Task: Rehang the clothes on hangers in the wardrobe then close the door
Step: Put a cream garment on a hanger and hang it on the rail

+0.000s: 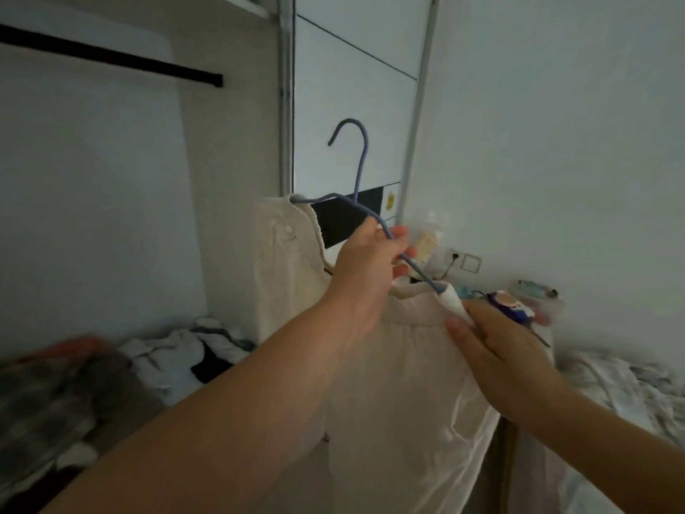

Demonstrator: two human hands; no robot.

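Here, at far left, the black wardrobe rail runs bare across the open compartment, which suggests why the hook is held high: it has to clear that bar. Below the rail a heap of loose clothes lies on the wardrobe floor, apparently waiting their turn. Toward the centre, the left hand curls its fingers round the sloping arm of the blue hanger, keeping the frame raised and steady with its hook turned leftward, toward the rail. A cream garment hangs from the hanger; one shoulder already sits over the left tip, the fabric draping down between the two forearms. To the right, the right hand pinches the other shoulder of the garment at the hanger's right tip, fingers closed on the cloth, probably to seat it so it will not slide off. Behind, the white sliding door stands open, not yet drawn across. Farther right, a cluttered bedside surface is too blurred to read.
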